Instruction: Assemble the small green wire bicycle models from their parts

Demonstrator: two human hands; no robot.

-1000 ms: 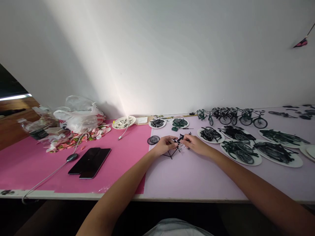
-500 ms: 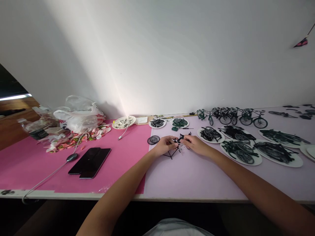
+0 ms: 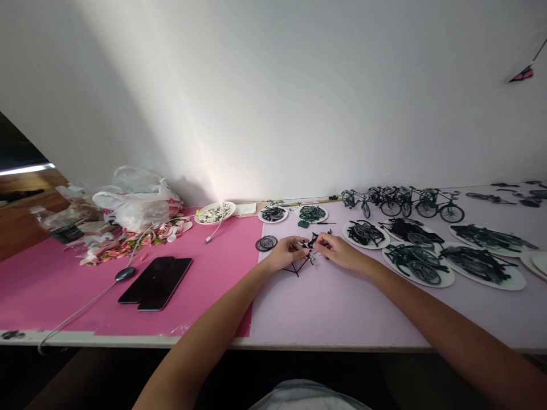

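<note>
My left hand (image 3: 289, 252) and my right hand (image 3: 338, 251) meet over the lilac part of the table, fingers closed on small black model bicycle parts (image 3: 314, 240). Fingertips hide much of these pieces. Under and beside my left fingers, a thin black model bicycle frame (image 3: 298, 269) sticks out toward me. Two loose black spoked wheels (image 3: 267, 243) lie overlapping just left of my left hand. Behind the hands are a small dark green block (image 3: 303, 224) and a thin dark rod (image 3: 326, 223).
Plates of dark bicycle parts (image 3: 419, 265) crowd the right side, with assembled model bicycles (image 3: 440, 206) behind them. Two smaller plates (image 3: 273, 214) stand at the back. On the pink left side lie two phones (image 3: 156, 283), a cable (image 3: 98, 296), pink pieces (image 3: 162, 230) and a plastic bag (image 3: 141, 202).
Both hands stay in almost the same place. The right fingers have shifted very slightly around the black parts; everything else lies as before.
</note>
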